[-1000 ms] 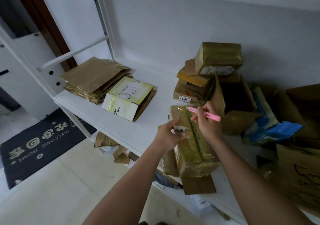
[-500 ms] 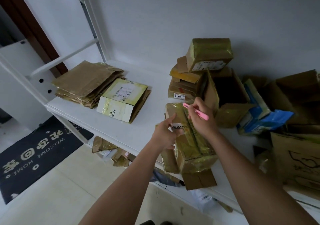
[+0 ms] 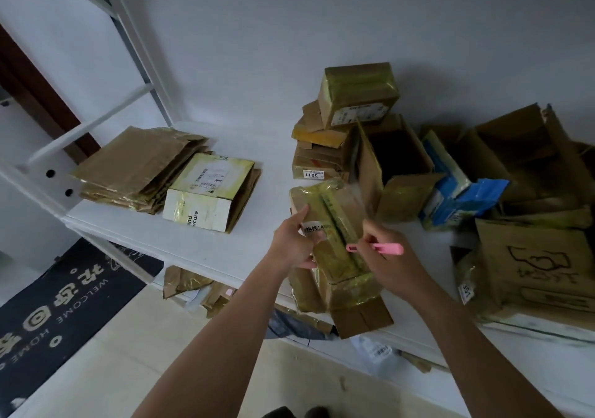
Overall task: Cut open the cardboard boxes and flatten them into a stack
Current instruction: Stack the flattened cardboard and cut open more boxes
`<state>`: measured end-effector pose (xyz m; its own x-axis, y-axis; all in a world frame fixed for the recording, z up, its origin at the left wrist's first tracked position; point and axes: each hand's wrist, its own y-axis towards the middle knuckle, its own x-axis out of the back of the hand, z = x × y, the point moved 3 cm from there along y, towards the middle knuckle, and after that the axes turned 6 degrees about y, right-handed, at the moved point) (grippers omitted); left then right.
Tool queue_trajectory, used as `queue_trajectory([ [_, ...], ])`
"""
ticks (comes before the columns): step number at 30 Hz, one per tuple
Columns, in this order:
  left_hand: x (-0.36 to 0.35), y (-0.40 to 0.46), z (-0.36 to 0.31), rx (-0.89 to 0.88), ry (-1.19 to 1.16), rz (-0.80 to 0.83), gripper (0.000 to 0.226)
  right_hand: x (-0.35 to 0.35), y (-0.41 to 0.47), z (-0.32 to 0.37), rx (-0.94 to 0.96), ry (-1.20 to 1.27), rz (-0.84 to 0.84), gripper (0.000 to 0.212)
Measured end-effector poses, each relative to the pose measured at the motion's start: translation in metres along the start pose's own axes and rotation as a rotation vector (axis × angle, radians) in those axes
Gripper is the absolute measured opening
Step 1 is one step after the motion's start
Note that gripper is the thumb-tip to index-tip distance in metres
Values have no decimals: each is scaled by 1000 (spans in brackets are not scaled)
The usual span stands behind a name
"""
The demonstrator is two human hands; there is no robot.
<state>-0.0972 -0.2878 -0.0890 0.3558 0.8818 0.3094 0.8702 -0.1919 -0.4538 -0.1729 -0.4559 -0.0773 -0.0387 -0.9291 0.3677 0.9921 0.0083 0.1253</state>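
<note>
Taped box (image 3: 331, 224) sat at the front edge of the white shelf (image 3: 199, 243), partly overhanging it. Left hand (image 3: 294, 240) gripped its left side, thumb on top. Right hand (image 3: 388, 258) clenched around a pink cutter (image 3: 375, 248), tip at the box's centre tape seam; blade contact possibly, too small to confirm. Flattened stack (image 3: 141, 166) lay well left on the shelf. Unopened boxes pile (image 3: 341, 127) stood just behind, open box (image 3: 396, 166) beside it.
</note>
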Motion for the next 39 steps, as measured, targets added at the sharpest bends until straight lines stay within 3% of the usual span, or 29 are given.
queue_trajectory([
  [4, 0, 2, -1, -5, 6, -9, 75, 1, -34, 7, 21, 83, 3, 29],
  [9, -1, 6, -3, 13, 27, -25, 75, 10, -69, 4, 55, 116, -138, 28],
  [11, 3, 11, -5, -66, 260, -62, 78, 9, -83, -2, 63, 165, -292, 23],
  [14, 15, 23, -15, -151, 608, -76, 99, 5, -99, -9, 82, 250, -525, 18],
  [17, 21, 37, -25, -174, 690, 48, 120, -7, -104, -17, 49, 377, -615, 12],
  [20, 25, 45, -27, -197, 687, 126, 116, -25, -102, -20, -9, 450, -655, 13],
  [24, 35, 39, -23, -160, 763, -5, 107, -32, -91, -14, 13, 461, -725, 16],
  [29, 41, 12, -8, 24, 1072, -288, 121, -11, -53, -12, 38, 525, -753, 10],
  [31, 35, 4, -5, -62, 1204, -390, 110, -7, -35, -15, -8, 607, -732, 11],
  [32, 30, 4, -5, -189, 1216, -407, 95, -6, -28, -17, -33, 641, -724, 11],
  [35, 12, 7, -3, -498, 1049, -202, 56, -4, -21, -28, -66, 700, -738, 4],
  [37, 6, 11, 7, -502, 1081, -116, 53, -4, -25, -36, -66, 709, -776, 12],
  [39, 4, 14, 13, -467, 1138, -117, 67, -4, -32, -44, -67, 694, -815, 16],
])
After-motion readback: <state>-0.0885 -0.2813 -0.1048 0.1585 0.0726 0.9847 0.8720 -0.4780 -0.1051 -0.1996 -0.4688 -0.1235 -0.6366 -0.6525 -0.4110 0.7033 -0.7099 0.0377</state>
